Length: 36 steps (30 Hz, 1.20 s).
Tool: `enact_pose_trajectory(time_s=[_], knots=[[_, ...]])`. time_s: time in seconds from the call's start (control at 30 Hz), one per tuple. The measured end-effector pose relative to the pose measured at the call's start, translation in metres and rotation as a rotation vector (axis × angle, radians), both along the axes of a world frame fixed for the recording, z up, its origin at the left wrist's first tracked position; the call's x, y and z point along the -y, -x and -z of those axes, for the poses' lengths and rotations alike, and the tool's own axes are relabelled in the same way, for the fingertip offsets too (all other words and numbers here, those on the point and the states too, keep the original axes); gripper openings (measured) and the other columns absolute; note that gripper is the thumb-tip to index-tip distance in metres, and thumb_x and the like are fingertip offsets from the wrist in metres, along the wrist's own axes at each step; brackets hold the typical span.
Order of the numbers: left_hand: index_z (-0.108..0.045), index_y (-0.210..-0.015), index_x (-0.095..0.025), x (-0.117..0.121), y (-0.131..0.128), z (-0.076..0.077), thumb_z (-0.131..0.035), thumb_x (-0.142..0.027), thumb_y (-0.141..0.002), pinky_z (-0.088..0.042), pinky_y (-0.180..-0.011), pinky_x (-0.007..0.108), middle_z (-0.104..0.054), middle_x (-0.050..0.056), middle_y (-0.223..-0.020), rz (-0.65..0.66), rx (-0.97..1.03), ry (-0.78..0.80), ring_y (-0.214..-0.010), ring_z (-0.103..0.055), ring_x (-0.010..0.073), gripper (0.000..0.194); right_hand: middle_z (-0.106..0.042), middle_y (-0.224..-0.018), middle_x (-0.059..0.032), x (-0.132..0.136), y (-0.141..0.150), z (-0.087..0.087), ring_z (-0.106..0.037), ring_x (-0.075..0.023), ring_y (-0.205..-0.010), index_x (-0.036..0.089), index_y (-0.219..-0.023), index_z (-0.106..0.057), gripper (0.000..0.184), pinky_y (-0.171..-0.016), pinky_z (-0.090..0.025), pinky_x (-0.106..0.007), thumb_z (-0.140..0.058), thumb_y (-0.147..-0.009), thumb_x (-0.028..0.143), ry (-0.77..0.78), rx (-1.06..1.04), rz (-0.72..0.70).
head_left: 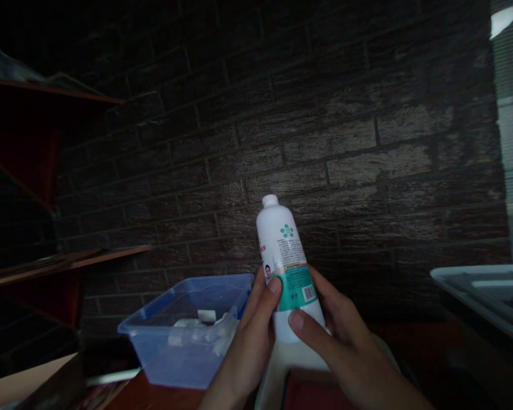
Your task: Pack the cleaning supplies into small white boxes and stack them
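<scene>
A white plastic bottle [282, 239] with a green and white printed label is held up between both hands, tilted slightly to the left. Its narrow neck has no cap on it. My left hand [256, 319] wraps the bottle's left side, thumb lying on the label. On the right side, my right hand [342, 330] grips lower down, its thumb pressed near the base and fingers behind. The fingertips at the back are hidden by the bottle.
A clear blue plastic bin [175, 356] with white items stands left of the hands. Wooden shelves [68, 263] stick out at far left. A grey lidded container [487, 290] is at right. Below the bottle sits a pale tray [297, 353]. A dark brick wall [256, 142] rises behind.
</scene>
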State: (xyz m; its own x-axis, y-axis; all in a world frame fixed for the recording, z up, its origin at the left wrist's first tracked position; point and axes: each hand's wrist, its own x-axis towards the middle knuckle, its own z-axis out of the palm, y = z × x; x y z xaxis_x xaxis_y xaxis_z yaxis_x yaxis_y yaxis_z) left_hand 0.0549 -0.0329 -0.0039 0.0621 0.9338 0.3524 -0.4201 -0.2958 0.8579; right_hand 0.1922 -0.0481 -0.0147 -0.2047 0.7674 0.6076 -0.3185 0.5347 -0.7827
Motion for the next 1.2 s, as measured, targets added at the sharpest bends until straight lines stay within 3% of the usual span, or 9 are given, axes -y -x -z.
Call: enact_pose_trajectory(time_s=[0.2, 0.37, 0.43, 0.6, 0.87, 1.0, 1.2], knots=[[-0.051, -0.149, -0.026, -0.007, 0.005, -0.003, -0.072, -0.047, -0.09, -0.046, -0.108, 0.04, -0.068, 0.009, -0.136, -0.004, -0.126, -0.037, -0.125, -0.063, 0.0298, 0.065, -0.064, -0.142, -0.0035, -0.004, 0.002, 0.006, -0.054, -0.0306, -0.137, 0.034, -0.153, -0.045, 0.073, -0.114, -0.047, -0.046, -0.078, -0.088, 0.036, -0.108, 0.102, 0.151], [-0.055, -0.145, -0.022, -0.004, -0.003, -0.004, -0.074, -0.051, -0.086, -0.056, -0.093, 0.039, -0.075, 0.01, -0.122, -0.039, 0.003, -0.022, -0.108, -0.072, 0.0308, 0.069, -0.038, -0.164, 0.0017, 0.006, -0.01, 0.007, -0.036, -0.0296, -0.151, 0.042, -0.16, -0.031, 0.077, -0.123, -0.031, -0.052, -0.07, -0.093, 0.042, 0.097, 0.173, 0.021], [-0.057, -0.143, -0.02, -0.004, -0.003, -0.003, -0.073, -0.051, -0.085, -0.058, -0.091, 0.04, -0.075, 0.01, -0.12, -0.02, 0.035, -0.007, -0.106, -0.072, 0.0312, 0.068, -0.032, -0.167, 0.0056, 0.008, -0.01, 0.011, -0.035, -0.0286, -0.151, 0.047, -0.159, -0.028, 0.078, -0.123, -0.031, -0.053, -0.069, -0.094, 0.043, 0.166, 0.134, -0.059], [-0.062, -0.138, -0.017, -0.006, 0.003, -0.005, -0.072, -0.053, -0.085, -0.058, -0.09, 0.041, -0.077, 0.011, -0.116, 0.002, -0.005, -0.025, -0.105, -0.072, 0.0323, 0.064, -0.044, -0.161, -0.0012, 0.002, 0.001, 0.018, -0.054, -0.0312, -0.137, 0.043, -0.161, -0.026, 0.085, -0.115, -0.044, -0.053, -0.073, -0.091, 0.043, 0.123, 0.021, -0.054], [-0.059, -0.139, -0.022, -0.009, 0.006, -0.007, -0.075, -0.052, -0.085, -0.052, -0.098, 0.041, -0.075, 0.009, -0.118, -0.071, -0.166, -0.063, -0.114, -0.067, 0.031, 0.063, -0.044, -0.161, 0.0003, -0.004, 0.001, 0.014, -0.048, -0.0268, -0.143, 0.041, -0.162, -0.023, 0.081, -0.116, -0.044, -0.045, -0.069, -0.095, 0.039, 0.039, 0.111, -0.002], [-0.063, -0.133, -0.025, -0.003, 0.008, -0.011, -0.078, -0.047, -0.084, -0.052, -0.093, 0.039, -0.076, 0.006, -0.112, -0.092, -0.249, -0.108, -0.104, -0.069, 0.0281, 0.055, -0.04, -0.164, 0.0029, -0.008, 0.002, 0.018, -0.041, -0.0257, -0.148, 0.042, -0.161, -0.025, 0.08, -0.121, -0.038, -0.043, -0.07, -0.095, 0.038, -0.033, 0.129, 0.061], [-0.066, -0.125, -0.023, 0.001, 0.009, -0.015, -0.083, -0.043, -0.079, -0.053, -0.081, 0.034, -0.076, 0.006, -0.104, -0.082, -0.267, -0.144, -0.093, -0.069, 0.0257, 0.053, -0.047, -0.159, -0.0048, -0.008, 0.004, 0.014, -0.045, -0.0312, -0.146, 0.035, -0.163, -0.026, 0.092, -0.119, -0.039, -0.05, -0.079, -0.087, 0.038, -0.073, 0.156, 0.139]])
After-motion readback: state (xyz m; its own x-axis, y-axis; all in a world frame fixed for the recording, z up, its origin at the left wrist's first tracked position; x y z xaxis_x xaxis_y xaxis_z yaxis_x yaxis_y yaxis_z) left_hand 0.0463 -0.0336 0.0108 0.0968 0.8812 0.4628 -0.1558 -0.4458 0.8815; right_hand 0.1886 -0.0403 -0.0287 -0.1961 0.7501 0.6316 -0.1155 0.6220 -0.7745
